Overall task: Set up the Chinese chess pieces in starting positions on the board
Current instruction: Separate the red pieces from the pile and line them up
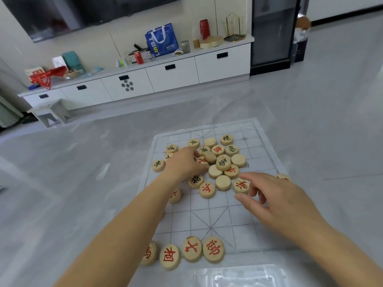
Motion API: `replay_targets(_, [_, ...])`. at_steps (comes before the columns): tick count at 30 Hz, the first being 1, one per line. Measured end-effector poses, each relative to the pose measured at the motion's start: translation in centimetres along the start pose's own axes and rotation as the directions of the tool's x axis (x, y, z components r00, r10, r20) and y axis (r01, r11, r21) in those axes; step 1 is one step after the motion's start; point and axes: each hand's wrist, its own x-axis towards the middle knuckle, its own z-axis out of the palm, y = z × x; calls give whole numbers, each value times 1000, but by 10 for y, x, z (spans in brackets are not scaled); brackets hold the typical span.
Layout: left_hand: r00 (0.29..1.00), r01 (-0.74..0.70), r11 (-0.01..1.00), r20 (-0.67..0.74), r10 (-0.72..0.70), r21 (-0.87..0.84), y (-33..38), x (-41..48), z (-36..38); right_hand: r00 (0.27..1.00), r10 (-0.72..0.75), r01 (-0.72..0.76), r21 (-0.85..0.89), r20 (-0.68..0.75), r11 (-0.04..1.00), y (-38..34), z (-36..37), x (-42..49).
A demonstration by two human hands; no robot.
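A thin translucent chess board sheet (207,216) lies on the floor. Several round wooden pieces form a loose heap (222,162) on its far half, some face up in red or green, some blank side up. Along the near edge stands a row of red pieces (191,248). My left hand (184,161) reaches into the left of the heap, its fingers over pieces; whether it grips one is hidden. My right hand (269,195) hovers with spread fingers over a red piece (241,186) at the heap's near right, holding nothing.
A plastic sheet (83,183) covers the grey floor around the board. A single piece (283,177) lies at the board's right edge. A low white cabinet (145,79) with bags and cans stands far behind, and a small stool (49,114) sits at far left.
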Motion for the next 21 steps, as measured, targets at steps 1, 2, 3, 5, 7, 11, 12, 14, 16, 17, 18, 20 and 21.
replay_targets(1, [1000,-13,1000,-28,13,18,0,1,3,1000,9,-9,-4,3,1000,0,0,0])
replay_targets(2, [999,-17,999,-48,18,35,0,2,5,1000,18,-18,-10,1,1000,1,1,0])
replay_targets(3, [998,-18,998,-60,22,53,-1,3,6,1000,23,-24,-19,-8,1000,3,2,0])
replay_targets(5, [997,0,999,-78,4,52,-4,2,1,998,46,-49,-45,-48,998,8,2,1])
replay_targets(7, [993,-18,999,-118,12,-49,-5,-4,-10,989,122,-123,-16,-83,992,11,-3,2])
replay_targets(11, [973,-229,946,-36,227,-228,21,-57,-36,963,221,-208,97,-154,973,10,-13,5])
replay_targets(12, [955,-277,936,42,292,-219,28,-76,-37,958,235,-219,110,-162,969,9,-13,5])
replay_targets(14, [892,-382,910,191,409,-163,37,-109,-32,954,250,-231,126,-166,965,8,-14,5])
replay_targets(16, [821,-479,872,299,487,-103,39,-130,-17,955,248,-229,130,-161,965,6,-13,4])
replay_targets(17, [797,-511,856,328,507,-81,38,-135,-7,956,246,-227,131,-157,965,6,-13,3])
replay_targets(18, [782,-527,846,343,520,-80,37,-139,2,956,248,-228,134,-155,964,6,-12,2])
replay_targets(20, [770,-538,838,351,533,-91,35,-141,15,955,254,-234,135,-156,963,8,-12,0])
replay_targets(21, [772,-543,836,342,536,-83,32,-140,19,954,255,-235,134,-160,963,9,-13,-2])
